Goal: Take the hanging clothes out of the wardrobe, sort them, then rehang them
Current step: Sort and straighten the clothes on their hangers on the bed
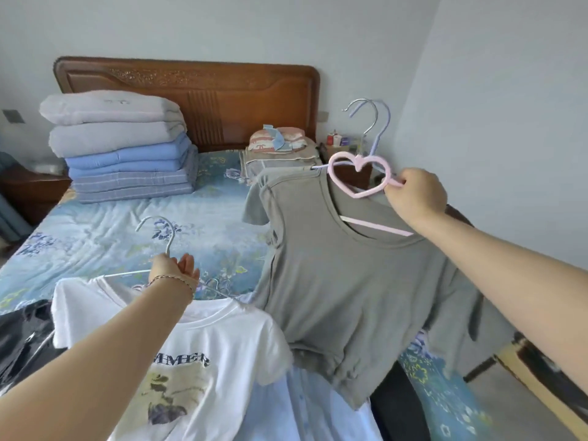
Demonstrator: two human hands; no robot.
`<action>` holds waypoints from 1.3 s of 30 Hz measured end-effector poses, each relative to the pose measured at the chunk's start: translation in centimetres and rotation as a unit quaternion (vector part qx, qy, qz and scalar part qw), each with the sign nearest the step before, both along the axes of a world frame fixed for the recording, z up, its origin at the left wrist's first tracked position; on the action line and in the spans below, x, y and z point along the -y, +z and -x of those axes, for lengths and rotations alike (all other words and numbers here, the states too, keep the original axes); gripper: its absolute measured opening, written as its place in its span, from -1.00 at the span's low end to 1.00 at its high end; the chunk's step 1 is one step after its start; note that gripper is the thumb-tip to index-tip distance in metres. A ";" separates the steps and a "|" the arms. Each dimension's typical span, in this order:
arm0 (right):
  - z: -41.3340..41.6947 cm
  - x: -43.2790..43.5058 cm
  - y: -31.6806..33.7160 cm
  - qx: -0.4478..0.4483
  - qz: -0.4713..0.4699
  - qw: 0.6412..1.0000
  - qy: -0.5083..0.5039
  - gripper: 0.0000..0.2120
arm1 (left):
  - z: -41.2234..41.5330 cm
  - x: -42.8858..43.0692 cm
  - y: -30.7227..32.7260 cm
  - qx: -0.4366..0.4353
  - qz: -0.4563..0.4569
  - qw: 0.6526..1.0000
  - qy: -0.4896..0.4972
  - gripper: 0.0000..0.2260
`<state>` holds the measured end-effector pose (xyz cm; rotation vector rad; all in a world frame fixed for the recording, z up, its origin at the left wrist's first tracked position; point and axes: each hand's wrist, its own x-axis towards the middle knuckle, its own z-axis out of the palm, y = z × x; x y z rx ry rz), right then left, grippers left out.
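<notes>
Gripping the neck of a white wire hanger (170, 242) just below its hook, the left hand (173, 268) sits at about 7 o'clock, its fingers curled round the wire. A white T-shirt (222, 345) with a printed front hangs from that hanger and lies over the near edge of the bed (95, 237), toward 6 o'clock. At 3 o'clock the right hand (416, 194) pinches the rim of a pink heart hanger (332, 176) between thumb and curled fingers and holds it up in the air. A grey T-shirt (350, 281) hangs from it, tilted, its hem reaching down toward 5 o'clock. Two more hanger hooks (369, 126), one silver and one lavender, rise above the heart. Under the two shirts lies a light blue garment (305, 409), and a dark garment (22, 338) lies at 8 o'clock. A stack of folded quilts (121, 148) rests at 10 o'clock against the wooden headboard (206, 90), with a pillow (276, 141) at about 1 o'clock.
</notes>
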<state>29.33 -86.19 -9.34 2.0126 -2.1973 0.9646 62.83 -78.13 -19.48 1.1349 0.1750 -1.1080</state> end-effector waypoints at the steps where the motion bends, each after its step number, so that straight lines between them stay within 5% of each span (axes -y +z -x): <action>1: 0.5 -0.6 -0.4 0.002 -0.008 1.000 0.000 -0.78 | 0.6 0.1 0.4 0.002 0.006 1.000 -0.003 -0.71; 11: 7.6 -1.8 4.6 -0.060 -0.015 0.998 -0.031 -0.74 | 4.5 3.3 2.4 0.042 0.023 0.999 -0.017 -0.62; 17: 11.0 5.0 5.8 -0.066 -0.027 0.997 -0.028 -0.66 | 7.3 7.7 -0.2 0.044 -0.025 0.999 -0.005 -0.77; 26: 15.6 25.3 -11.9 -0.153 -0.146 0.974 0.074 -0.60 | 11.9 19.9 -11.0 0.039 -0.119 0.992 0.019 -0.75; 32: 15.2 36.5 -23.1 -0.315 -0.289 0.896 0.122 -0.71 | 12.8 26.6 -18.7 0.051 -0.181 0.980 0.061 -0.71; 39: 13.8 46.0 -35.1 -0.318 -0.321 0.886 0.107 -0.68 | 12.1 32.4 -26.8 0.064 -0.243 0.964 0.087 -0.69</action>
